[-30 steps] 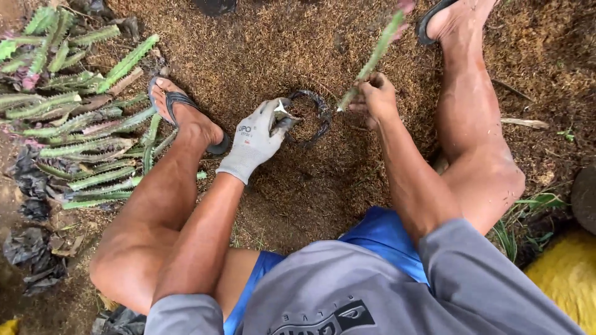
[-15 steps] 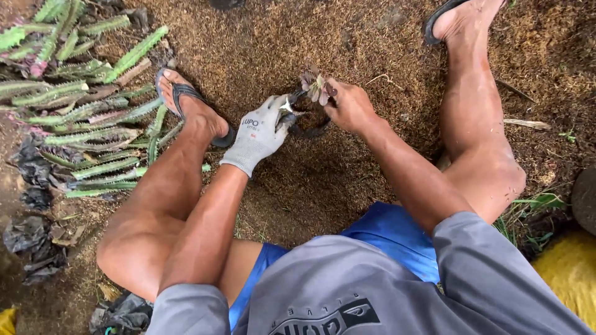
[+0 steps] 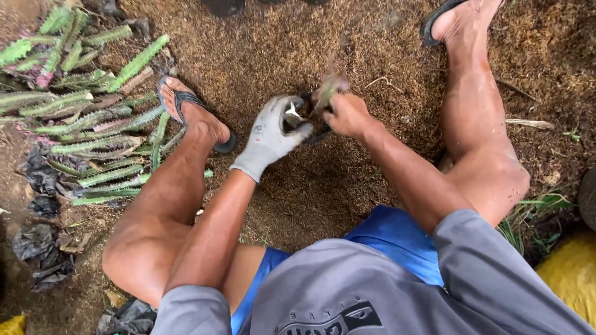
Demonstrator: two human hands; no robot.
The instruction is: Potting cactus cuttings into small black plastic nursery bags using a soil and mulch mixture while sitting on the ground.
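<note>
The person squats on brown fibrous ground [image 3: 273, 56], knees spread, both hands meeting just above the centre of the view; the left hand [image 3: 270, 133], in a pale grey work glove, lies at about 11 o'clock from centre, its fingers curled round the rim of a small black planting bag [image 3: 302, 121] that sits on the ground between the two hands; the grip looks partly closed, thumb and fingers pinching the bag's edge, though a pale fold of the bag hides the fingertips; the bare right hand [image 3: 347, 115] sits at 12 o'clock, just beside the glove, closed in a fist round the lower end of a cactus cutting [image 3: 329, 84]; the cutting is blurred, greenish-brown, and stands up out of the fist towards 12 o'clock, its base at the mouth of the bag; whether the base is inside the bag I cannot tell.

At 9 to 10 o'clock lies a heap of green ribbed cactus cuttings [image 3: 81, 118], well apart from the hands; below it, at 8 o'clock, lie crumpled black plastic bags [image 3: 40, 180]; the left foot in a dark flip-flop [image 3: 198, 115] rests between the heap and the glove; the right foot [image 3: 462, 22] is at 1 o'clock; a yellow sack [image 3: 571, 276] shows at 4 o'clock.
</note>
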